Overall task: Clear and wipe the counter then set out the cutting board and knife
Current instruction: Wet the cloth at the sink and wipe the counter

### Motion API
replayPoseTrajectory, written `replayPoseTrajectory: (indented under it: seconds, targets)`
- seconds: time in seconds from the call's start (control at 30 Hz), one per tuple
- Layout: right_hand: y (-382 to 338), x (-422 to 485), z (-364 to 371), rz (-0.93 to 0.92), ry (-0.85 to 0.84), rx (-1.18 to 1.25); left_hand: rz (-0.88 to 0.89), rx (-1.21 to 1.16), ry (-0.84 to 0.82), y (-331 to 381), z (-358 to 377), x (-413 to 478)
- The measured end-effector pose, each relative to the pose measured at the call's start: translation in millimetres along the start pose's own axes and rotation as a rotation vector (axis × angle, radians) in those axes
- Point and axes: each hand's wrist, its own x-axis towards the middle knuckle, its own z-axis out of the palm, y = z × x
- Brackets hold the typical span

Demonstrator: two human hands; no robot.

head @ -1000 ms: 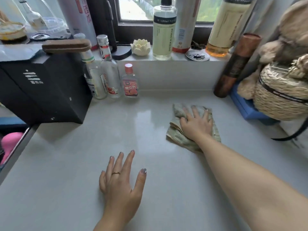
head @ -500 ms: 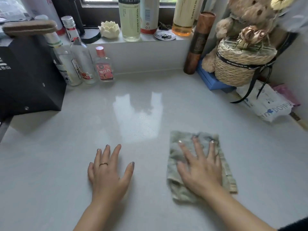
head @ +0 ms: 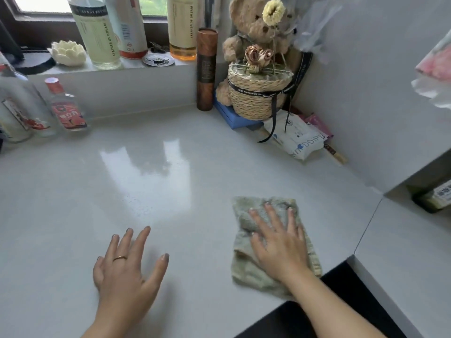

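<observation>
A pale green cloth (head: 246, 272) lies flat on the light grey counter (head: 170, 179) near its front right edge. My right hand (head: 278, 242) presses down on the cloth, palm flat, fingers spread. My left hand (head: 127, 269) rests flat on the bare counter to the left of the cloth, fingers apart, with a ring on one finger and nothing in it. No cutting board or knife shows in this view.
Small clear bottles (head: 64, 108) stand at the back left. Tall bottles (head: 97, 32) line the window sill. In the back right corner are a brown tube (head: 206, 69), a woven basket (head: 258, 93) with a teddy bear (head: 256, 28), a blue box (head: 234, 118) and a white packet (head: 295, 137).
My right hand has drawn the cloth from the back of the counter toward the front right edge. The view has turned to the right. My left hand stays flat on the counter.
</observation>
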Motion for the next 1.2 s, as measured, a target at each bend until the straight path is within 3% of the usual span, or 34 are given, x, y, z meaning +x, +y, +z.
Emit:
replayPoseTrajectory:
  seconds: [0.2,0.33,0.57,0.93,1.07,1.2]
  targets:
    - [103.6,31.0,-25.4,0.219,-0.021,-0.058,0.020,0.026,0.056,13.2,10.7,-24.3]
    - [90.7,32.0,-19.6,0.215,-0.022,-0.048,-0.077,0.074,0.131,-2.5,-1.4,-45.0]
    - [-54.1,-42.2,20.8,-0.201,-0.071,-0.013,-0.260,0.127,0.232,-58.8,-40.2,-79.0]
    - [-347.9,-196.7,86.4,-0.886,-0.371,-0.070,-0.480,0.091,0.367,-216.7,-139.2,-139.5]
    - [-396.3,-191.8,92.7,-0.864,-0.351,-0.020,-0.410,0.070,0.342,-245.6,-160.2,-127.0]
    - [-364.6,-130.0,87.7,-0.553,-0.157,0.025,-0.275,0.046,0.269,-235.8,-157.5,-100.3]
